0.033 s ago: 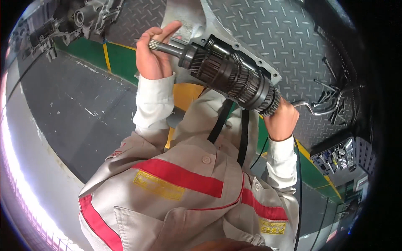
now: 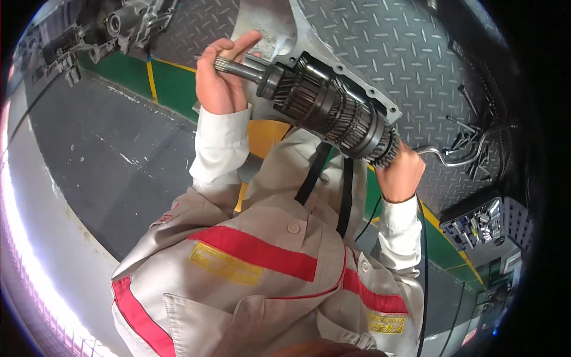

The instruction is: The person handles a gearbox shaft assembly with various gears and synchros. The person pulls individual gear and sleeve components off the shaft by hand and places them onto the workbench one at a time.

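A transmission gear shaft with several dark toothed gears is held up at a slant in front of me, its thin splined end at the upper left. My left hand is closed around that splined end, one finger stretched out past it. At the lower right, my right hand grips the other end by the last gear; part of its fingers is hidden. Just behind the gears lies a light metal transmission housing with a bolt-holed flange, partly covered by the shaft.
The housing rests on a diamond-plate bench. To the right lie several loose bolts and a bent metal speed-handle bar. A box of sockets stands lower right. Other metal castings sit at the upper left.
The gear shaft and my left hand have shifted very slightly to the right. Both hands keep their hold.
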The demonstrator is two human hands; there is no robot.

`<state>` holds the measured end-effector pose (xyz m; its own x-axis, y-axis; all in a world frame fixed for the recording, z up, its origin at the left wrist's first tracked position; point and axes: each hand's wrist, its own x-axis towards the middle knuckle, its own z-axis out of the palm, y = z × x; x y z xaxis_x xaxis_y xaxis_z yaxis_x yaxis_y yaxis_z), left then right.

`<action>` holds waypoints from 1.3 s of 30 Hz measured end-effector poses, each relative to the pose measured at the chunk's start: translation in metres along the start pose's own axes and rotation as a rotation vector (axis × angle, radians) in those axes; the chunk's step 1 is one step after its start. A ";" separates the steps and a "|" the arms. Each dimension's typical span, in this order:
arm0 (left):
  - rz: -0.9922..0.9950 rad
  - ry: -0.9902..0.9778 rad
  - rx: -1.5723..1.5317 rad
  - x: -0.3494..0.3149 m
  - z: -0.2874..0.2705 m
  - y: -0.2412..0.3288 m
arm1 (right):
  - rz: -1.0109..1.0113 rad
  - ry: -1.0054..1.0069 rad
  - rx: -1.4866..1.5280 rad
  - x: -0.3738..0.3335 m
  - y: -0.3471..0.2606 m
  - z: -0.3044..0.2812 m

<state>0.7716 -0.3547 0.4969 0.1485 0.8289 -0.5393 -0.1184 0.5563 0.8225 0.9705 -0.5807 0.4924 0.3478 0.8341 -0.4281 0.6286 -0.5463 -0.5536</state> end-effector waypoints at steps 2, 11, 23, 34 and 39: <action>0.008 0.017 0.009 -0.001 0.000 0.001 | -0.005 -0.007 0.006 0.002 0.000 -0.001; -0.017 -0.042 0.016 0.004 -0.008 -0.003 | 0.012 0.011 -0.005 0.006 -0.008 -0.002; 0.016 -0.120 -0.065 0.003 -0.013 -0.006 | -0.022 -0.008 0.003 -0.002 -0.001 -0.005; 0.362 -0.272 0.262 0.009 -0.021 -0.007 | 0.024 -0.077 0.010 -0.004 -0.007 -0.011; 0.287 -0.302 0.229 0.008 -0.022 -0.006 | -0.006 -0.087 0.049 -0.005 -0.003 -0.009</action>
<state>0.7522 -0.3502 0.4841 0.4242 0.8744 -0.2356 0.0180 0.2519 0.9676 0.9726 -0.5827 0.5026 0.2812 0.8287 -0.4840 0.5949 -0.5463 -0.5897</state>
